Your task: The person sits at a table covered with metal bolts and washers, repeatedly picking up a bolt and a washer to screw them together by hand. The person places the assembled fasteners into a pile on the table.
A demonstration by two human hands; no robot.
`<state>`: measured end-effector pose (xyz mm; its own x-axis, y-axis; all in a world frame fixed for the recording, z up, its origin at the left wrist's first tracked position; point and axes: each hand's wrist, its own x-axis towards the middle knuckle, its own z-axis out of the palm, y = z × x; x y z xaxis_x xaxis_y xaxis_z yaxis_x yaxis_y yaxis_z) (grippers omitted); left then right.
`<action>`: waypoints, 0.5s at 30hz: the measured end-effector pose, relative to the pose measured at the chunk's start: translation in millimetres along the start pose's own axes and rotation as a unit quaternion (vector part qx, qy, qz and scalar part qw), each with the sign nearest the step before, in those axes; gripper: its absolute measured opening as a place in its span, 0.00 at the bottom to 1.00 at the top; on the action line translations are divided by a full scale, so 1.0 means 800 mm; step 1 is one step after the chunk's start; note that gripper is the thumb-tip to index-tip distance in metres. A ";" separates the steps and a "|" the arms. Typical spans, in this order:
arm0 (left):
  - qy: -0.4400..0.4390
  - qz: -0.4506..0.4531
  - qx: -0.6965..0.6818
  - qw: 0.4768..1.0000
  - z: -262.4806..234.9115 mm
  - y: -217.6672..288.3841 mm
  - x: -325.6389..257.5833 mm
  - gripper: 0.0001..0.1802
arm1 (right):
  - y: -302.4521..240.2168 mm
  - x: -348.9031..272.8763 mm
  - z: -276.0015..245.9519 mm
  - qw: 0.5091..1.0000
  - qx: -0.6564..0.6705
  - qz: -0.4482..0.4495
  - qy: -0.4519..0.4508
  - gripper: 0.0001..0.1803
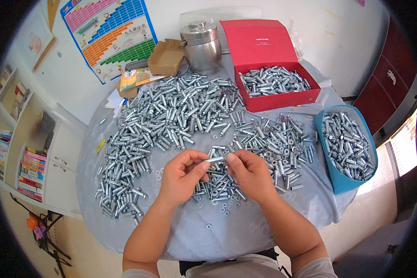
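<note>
Bright light fills most of the frame, strongest at the right edge, where a glaring patch (405,139) and the floor (379,170) beside it wash out toward white. The pale wall (282,11) at the top looks bright, while the dark red cabinet (380,85) at upper right sits dimmer. Small highlights glint off the metal pieces (180,106) and the steel pot (202,52). Shadows on the grey tablecloth (171,238) are soft. Fisheye distortion bends the shelves (14,113) at left, black vignetting swallows the corners, and small details near the rim turn soft.
</note>
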<state>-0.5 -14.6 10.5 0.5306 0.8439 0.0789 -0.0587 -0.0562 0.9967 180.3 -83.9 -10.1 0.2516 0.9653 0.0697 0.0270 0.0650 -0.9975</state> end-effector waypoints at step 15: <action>0.039 -0.052 -0.029 0.997 0.001 -0.007 -0.012 0.13 | 0.006 -0.001 -0.001 0.999 -0.016 -0.013 -0.025 0.07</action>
<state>-5.0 -23.0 4.4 0.4696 0.8824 -0.0297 -0.0557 0.0632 0.9964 180.7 -84.4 -15.1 0.2023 0.9748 0.0944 0.0635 0.0831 -0.9945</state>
